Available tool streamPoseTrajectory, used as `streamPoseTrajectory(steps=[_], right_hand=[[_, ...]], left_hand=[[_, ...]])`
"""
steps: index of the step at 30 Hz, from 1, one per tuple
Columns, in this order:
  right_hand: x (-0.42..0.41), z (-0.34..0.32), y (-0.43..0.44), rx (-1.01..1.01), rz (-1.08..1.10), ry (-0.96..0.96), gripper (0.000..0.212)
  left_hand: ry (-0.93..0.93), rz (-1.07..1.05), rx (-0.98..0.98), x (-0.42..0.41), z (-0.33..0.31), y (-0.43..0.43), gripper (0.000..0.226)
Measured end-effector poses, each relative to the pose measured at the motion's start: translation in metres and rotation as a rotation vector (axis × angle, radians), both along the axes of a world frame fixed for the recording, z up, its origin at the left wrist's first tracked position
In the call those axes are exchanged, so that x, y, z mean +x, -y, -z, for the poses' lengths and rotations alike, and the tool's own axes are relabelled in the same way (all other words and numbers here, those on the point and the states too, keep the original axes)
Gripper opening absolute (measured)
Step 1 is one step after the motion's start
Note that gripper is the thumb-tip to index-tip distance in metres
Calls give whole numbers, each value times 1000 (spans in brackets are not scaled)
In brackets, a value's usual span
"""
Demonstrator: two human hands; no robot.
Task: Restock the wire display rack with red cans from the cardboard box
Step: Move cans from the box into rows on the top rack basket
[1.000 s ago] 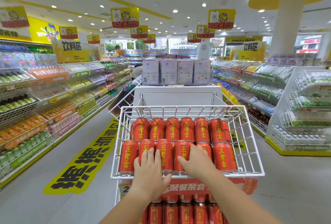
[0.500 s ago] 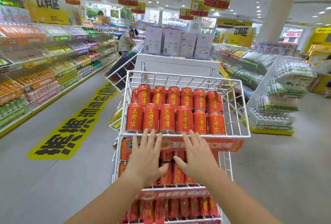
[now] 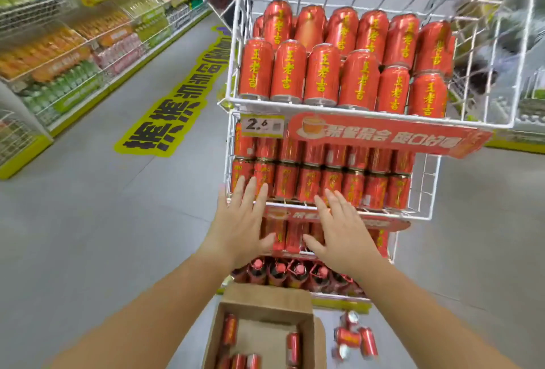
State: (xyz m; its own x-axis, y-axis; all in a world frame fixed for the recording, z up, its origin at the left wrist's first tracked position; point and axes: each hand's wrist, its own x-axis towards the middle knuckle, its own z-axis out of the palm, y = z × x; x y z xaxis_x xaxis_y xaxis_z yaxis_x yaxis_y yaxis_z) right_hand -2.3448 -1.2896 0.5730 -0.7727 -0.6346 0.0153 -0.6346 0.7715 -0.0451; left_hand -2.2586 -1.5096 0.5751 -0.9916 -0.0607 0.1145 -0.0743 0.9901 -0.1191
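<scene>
The white wire display rack (image 3: 483, 126) stands in front of me with several tiers of red cans. Its top basket holds two rows of red cans (image 3: 324, 73), and a second tier (image 3: 324, 180) below is packed with more. My left hand (image 3: 240, 221) and my right hand (image 3: 339, 233) hover with fingers spread in front of the lower tiers, holding nothing. On the floor at the rack's foot lies the open cardboard box (image 3: 265, 301) with several red cans (image 3: 230, 329) left inside.
Three loose red cans (image 3: 354, 337) lie on the floor right of the box. Dark bottles (image 3: 295, 274) fill the rack's bottom level. Stocked drink shelves (image 3: 73, 53) line the aisle on the left, and a yellow floor sticker (image 3: 174, 103) marks the grey floor.
My view has tipped downward, bringing the box and floor cans into sight. Both hands came off the top basket and dropped to the lower tiers, still empty.
</scene>
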Motion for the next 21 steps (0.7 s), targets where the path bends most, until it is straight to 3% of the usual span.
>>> streamPoseTrajectory(steps=[13,21], right_hand=[[43,247,-29,157,5,403,88],[85,411,-34,252,-32,564,86]], left_hand=[[373,-72,54,55,248,-16,103],[488,-62,107,93,416,-30,94]])
